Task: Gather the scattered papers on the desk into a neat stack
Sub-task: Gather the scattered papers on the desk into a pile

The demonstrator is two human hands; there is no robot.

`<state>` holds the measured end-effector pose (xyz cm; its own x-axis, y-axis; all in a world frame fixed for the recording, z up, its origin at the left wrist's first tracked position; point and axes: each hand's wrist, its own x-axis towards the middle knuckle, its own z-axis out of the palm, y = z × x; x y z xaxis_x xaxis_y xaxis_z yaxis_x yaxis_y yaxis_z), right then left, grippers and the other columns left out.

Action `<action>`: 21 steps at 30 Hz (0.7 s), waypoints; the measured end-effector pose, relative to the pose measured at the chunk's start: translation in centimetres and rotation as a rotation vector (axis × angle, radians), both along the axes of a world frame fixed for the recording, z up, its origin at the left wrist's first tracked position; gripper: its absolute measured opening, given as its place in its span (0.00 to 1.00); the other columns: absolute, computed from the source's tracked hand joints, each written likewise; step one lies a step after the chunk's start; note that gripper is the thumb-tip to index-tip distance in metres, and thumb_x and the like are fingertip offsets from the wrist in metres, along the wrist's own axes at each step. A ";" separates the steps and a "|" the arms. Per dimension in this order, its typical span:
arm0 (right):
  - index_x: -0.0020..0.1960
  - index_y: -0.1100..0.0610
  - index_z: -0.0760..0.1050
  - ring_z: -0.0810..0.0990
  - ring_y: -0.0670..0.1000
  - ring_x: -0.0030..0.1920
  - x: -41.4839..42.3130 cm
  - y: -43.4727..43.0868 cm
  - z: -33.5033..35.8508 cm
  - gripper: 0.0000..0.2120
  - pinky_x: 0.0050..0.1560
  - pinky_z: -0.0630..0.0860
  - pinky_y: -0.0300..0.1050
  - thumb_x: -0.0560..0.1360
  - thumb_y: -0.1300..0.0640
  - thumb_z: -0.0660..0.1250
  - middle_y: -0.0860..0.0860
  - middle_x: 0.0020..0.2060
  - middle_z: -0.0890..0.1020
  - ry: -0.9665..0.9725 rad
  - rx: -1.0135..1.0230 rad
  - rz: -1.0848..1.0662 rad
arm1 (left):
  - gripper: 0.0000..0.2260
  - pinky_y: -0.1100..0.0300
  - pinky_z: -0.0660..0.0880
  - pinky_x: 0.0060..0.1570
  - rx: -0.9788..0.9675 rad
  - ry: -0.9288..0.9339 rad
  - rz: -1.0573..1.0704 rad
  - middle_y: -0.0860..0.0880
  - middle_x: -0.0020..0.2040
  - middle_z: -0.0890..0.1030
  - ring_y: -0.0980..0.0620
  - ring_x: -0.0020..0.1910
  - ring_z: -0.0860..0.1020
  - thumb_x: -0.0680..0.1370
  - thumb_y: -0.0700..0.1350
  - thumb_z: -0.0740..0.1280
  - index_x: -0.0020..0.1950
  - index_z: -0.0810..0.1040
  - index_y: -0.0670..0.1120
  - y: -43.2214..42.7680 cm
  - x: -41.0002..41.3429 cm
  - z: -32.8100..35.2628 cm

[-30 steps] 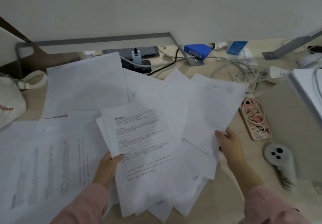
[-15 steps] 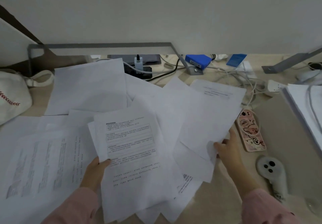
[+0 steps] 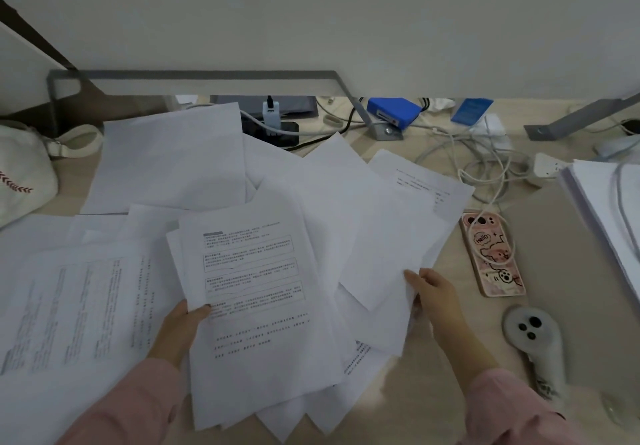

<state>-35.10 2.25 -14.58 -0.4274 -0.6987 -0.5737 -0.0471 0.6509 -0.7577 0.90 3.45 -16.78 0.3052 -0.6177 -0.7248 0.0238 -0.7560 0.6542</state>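
Note:
White papers lie scattered over the beige desk (image 3: 433, 385). My left hand (image 3: 180, 327) grips the left edge of a bundle of printed sheets (image 3: 256, 306) in the middle, thumb on top. My right hand (image 3: 436, 297) pinches the lower corner of a mostly blank sheet (image 3: 391, 237) to the right of the bundle. More printed pages (image 3: 69, 306) are spread at the left, and a blank sheet (image 3: 173, 157) lies at the back left. Other sheets poke out under the bundle at the front edge.
A pink phone (image 3: 491, 254) on a white cable lies right of the papers, with a white handheld device (image 3: 533, 337) below it. A separate paper stack (image 3: 609, 209) sits at far right. A white bag (image 3: 20, 174) is at the left. Cables, a blue box (image 3: 393, 112) and a charger line the back.
My right hand has slid down and left along its sheet, pulling it toward the central bundle. The left hand keeps its grip on the bundle, which has shifted slightly.

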 end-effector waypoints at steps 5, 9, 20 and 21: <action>0.39 0.55 0.70 0.70 0.40 0.43 0.5 -1.1 6.4 0.07 0.44 0.64 0.31 0.76 0.61 0.62 0.50 0.43 0.73 0.527 -0.434 0.018 | 0.19 0.47 0.67 0.65 -0.004 -0.047 -0.005 0.39 0.66 0.73 0.39 0.63 0.72 0.78 0.38 0.62 0.69 0.68 0.40 0.1 -0.4 0.1; 0.39 0.55 0.67 0.71 0.38 0.32 1.2 -1.3 12.3 0.08 0.32 0.64 0.28 0.78 0.59 0.59 0.43 0.29 0.69 0.699 -0.723 0.111 | 0.19 0.49 0.65 0.64 -0.013 -0.045 -0.010 0.39 0.67 0.71 0.39 0.65 0.71 0.79 0.38 0.61 0.69 0.67 0.39 0.2 -1.0 0.9; 0.48 0.53 0.71 0.80 0.46 0.32 7.2 2.7 7.6 0.12 0.26 0.73 0.36 0.67 0.63 0.68 0.47 0.36 0.83 0.973 -0.830 0.971 | 0.16 0.43 0.70 0.63 0.069 0.110 0.010 0.39 0.61 0.77 0.38 0.60 0.75 0.77 0.38 0.63 0.65 0.72 0.39 0.6 0.8 1.0; 0.46 0.53 0.72 0.78 0.45 0.31 7.7 3.2 6.5 0.14 0.26 0.70 0.34 0.64 0.64 0.71 0.46 0.34 0.82 0.961 -0.776 1.030 | 0.16 0.44 0.70 0.62 0.080 0.136 0.005 0.39 0.60 0.77 0.37 0.60 0.75 0.78 0.38 0.62 0.65 0.72 0.39 0.7 0.9 1.0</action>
